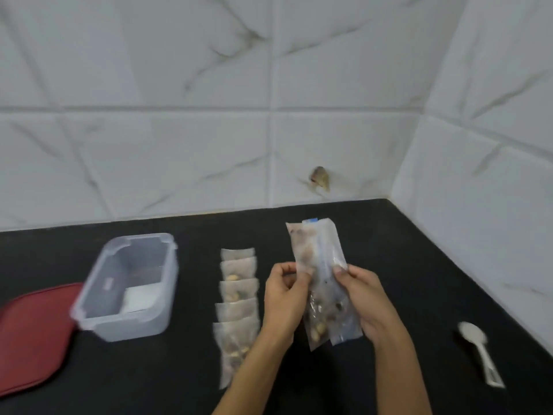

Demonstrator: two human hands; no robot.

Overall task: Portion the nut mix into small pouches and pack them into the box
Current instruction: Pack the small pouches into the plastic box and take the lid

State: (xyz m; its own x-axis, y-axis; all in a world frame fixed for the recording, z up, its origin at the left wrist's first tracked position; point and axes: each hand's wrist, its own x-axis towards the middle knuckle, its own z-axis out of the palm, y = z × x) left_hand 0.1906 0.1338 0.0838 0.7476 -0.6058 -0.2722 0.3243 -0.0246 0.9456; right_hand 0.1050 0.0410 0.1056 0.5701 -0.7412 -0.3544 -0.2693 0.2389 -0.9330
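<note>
Left hand (284,290) and right hand (363,298) both raised over the black table (404,265), each pinching an edge of upright clear pouches (321,274) with nut mix settled low inside, thumbs on the near faces; how many pouches in the grip, impossible to tell; a blue strip at the top of one; just left of the hands, a row of filled small pouches (238,295) lying overlapped on the table; farther left, an open clear plastic box (128,283) with something white inside; beside it at the far left, touching or nearly so, a red lid (33,333) lying flat; well to the right, a white spoon (478,351); marbled white tiles (209,130) behind
</note>
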